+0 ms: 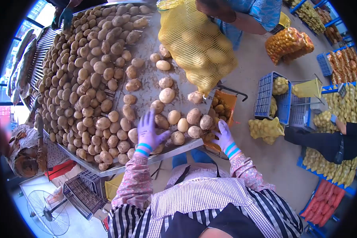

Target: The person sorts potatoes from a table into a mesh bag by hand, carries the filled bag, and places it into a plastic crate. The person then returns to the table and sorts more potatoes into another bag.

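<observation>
My left hand [148,131], in a purple glove with a blue cuff, lies with fingers spread among potatoes [161,121] near the front edge of the metal sorting table [148,75]. My right hand [223,135], gloved the same way, has its fingers apart by the table's right corner. It is nearest a potato [206,122] and an orange container [229,104] with potatoes inside, partly hidden below the edge. Between my hands sit several loose potatoes, among them a pale one [183,125]. Neither hand is closed on a potato.
A large potato heap [87,87] covers the table's left side. Another person's arm [246,22] is by a full yellow mesh bag [198,47] at the far right corner. Blue crates [267,93] and filled bags [265,129] stand on the floor. A fan [47,214] stands lower left.
</observation>
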A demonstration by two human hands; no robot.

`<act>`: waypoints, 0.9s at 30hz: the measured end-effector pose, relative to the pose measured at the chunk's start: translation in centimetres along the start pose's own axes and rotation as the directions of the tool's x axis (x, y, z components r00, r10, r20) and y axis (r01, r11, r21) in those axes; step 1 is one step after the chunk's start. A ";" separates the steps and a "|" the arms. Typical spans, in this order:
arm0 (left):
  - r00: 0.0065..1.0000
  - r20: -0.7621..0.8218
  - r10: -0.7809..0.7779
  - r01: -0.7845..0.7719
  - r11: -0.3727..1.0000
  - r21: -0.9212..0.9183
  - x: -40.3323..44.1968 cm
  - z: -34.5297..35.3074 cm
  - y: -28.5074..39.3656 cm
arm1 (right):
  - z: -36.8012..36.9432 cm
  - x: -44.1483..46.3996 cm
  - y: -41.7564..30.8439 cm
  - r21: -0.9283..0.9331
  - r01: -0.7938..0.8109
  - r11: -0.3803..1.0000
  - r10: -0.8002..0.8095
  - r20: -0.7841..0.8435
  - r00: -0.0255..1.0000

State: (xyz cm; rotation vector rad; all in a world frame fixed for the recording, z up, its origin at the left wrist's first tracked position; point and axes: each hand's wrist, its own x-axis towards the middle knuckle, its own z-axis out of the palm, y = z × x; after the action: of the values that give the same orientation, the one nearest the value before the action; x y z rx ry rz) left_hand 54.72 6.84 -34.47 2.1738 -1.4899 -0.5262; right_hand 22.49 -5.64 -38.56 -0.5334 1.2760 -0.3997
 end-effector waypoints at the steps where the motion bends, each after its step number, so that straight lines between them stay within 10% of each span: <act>1: 1.000 0.005 -0.030 0.030 0.998 0.059 -0.3 0.6 2.1 | 0.3 0.1 0.1 -0.005 0.009 1.000 -0.009 0.026 1.000; 10: 0.954 0.034 0.297 -0.284 0.936 -0.206 3.5 3.0 7.2 | -0.2 1.6 1.1 0.059 0.002 0.998 -0.003 0.026 1.000; 15: 0.907 -0.376 0.188 -0.162 0.982 0.100 11.9 2.5 5.7 | -1.2 1.1 0.9 0.024 0.025 0.999 -0.023 -0.070 0.997; 18: 0.982 -0.185 0.023 -0.016 0.999 0.037 14.0 2.7 6.3 | -0.8 0.4 0.8 -0.030 0.079 0.996 -0.081 -0.075 0.994; 27: 0.968 0.196 0.155 -0.114 0.972 -0.207 10.1 5.5 9.7 | 0.9 -0.5 0.1 -0.336 0.500 0.798 -0.522 0.028 0.853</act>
State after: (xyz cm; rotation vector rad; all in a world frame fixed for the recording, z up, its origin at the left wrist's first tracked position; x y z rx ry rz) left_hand 47.77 -6.52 -34.09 1.8982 -1.6083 -0.8406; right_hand 23.20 -5.18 -38.03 -1.1786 1.2581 -0.6626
